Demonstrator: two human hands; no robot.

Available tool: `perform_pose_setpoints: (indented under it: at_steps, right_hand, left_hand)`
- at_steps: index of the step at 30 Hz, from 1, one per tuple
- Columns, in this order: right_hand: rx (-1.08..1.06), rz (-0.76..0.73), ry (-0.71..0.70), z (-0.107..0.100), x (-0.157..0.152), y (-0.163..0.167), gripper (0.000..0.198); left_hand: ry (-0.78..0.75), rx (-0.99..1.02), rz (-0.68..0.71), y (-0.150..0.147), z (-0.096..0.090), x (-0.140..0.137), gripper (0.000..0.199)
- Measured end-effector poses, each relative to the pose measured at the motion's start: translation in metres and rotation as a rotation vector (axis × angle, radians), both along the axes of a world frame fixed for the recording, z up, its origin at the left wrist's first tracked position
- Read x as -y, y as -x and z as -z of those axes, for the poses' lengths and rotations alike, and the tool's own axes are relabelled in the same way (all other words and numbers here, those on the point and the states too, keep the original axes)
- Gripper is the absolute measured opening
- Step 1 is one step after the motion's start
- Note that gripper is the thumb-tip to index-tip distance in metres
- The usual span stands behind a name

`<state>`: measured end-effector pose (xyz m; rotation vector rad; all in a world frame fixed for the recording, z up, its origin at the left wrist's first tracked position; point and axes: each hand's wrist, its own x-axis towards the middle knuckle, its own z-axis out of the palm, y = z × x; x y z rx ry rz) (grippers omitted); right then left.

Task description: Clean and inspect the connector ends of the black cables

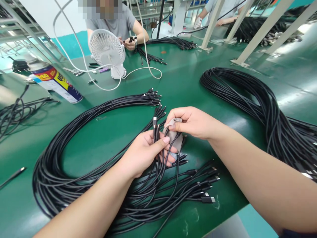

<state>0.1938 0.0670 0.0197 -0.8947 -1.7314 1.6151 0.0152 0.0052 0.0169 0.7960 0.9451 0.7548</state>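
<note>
Several black USB cables point(155, 132) are gripped in my left hand point(146, 148), their plugs pointing up past the thumb. My right hand point(189, 122) pinches a greyish cloth point(177, 140) folded around part of a cable, just right of my left hand. A thick looped bundle of black cables point(49, 158) curves round on the left. Its plug ends point(208, 198) fan out below my hands. More plug ends point(153, 96) lie just beyond my fingers.
Another cable bundle point(267, 105) lies at the right on the green table point(183, 86). A spray can point(56, 82) and a white fan point(109, 49) stand at the back left. Across the table a person point(111, 23) handles cables. White posts point(262, 29) rise at the back right.
</note>
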Motion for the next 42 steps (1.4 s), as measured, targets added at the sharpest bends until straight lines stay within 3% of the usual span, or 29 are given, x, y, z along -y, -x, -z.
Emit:
perform_pose_setpoints:
  at_steps: [5, 14, 20, 27, 34, 42]
  right_hand:
    - [-0.026, 0.046, -0.063, -0.002, 0.000, 0.001, 0.032]
    - [0.024, -0.114, 0.072, 0.002, -0.003, -0.002, 0.030]
    - [0.024, -0.106, 0.035, 0.001, 0.001, 0.000, 0.034]
    - [-0.073, -0.179, 0.085, -0.003, 0.008, 0.004, 0.030]
    - [-0.005, -0.085, 0.091, -0.005, 0.009, 0.004, 0.037]
    - [-0.042, -0.037, -0.036, -0.002, 0.001, 0.000, 0.037]
  left_hand:
    - [0.043, 0.009, 0.006, 0.000, -0.001, -0.001, 0.031]
    - [0.029, -0.031, 0.066, 0.000, 0.003, 0.000, 0.026]
    - [0.039, -0.019, 0.079, 0.002, 0.002, 0.001, 0.027]
    - [0.038, 0.073, 0.077, 0.002, 0.001, 0.000, 0.028]
    - [0.095, 0.084, 0.057, 0.001, -0.001, -0.001, 0.032]
    - [0.109, 0.076, 0.030, 0.001, 0.000, -0.001, 0.034]
